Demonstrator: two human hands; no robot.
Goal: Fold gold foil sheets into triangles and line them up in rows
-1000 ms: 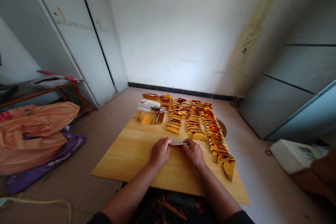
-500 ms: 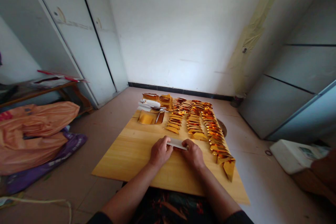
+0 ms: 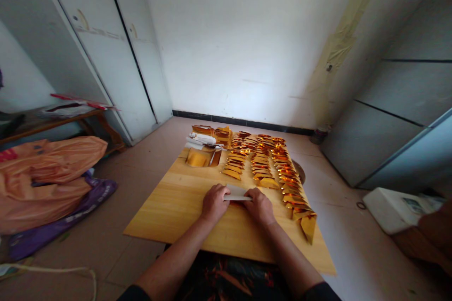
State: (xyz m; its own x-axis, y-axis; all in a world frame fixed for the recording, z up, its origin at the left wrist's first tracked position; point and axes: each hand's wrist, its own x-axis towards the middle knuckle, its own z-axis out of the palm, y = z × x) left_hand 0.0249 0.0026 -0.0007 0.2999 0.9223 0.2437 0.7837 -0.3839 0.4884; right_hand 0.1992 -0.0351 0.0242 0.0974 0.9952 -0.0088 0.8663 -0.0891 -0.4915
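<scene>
Containers first. An orange plastic bag lay slumped on the floor to the left, bulging, its contents hidden. A purple bag lay flat under and beside it, and nothing of its inside showed. A white box sat on the floor at the right, lid side up, partly cut off by something dark at the frame edge.

The wooden board carried the work. At its near middle the left hand and right hand each pinched an end of one pale folded sheet. Fingers were closed down on it, and the sheet was pressed flat against the board between them. The fingertips were curled under, so the exact hold could not be made out.

At the far left corner stood a pile of flat gold sheets, with a white bundle just behind it. Its makeup was too small to tell.

Counts: two hands, one sheet in hand, two bags, one box. Folded gold pieces ran in three rows toward the wall. They overlapped too closely to count singly.
</scene>
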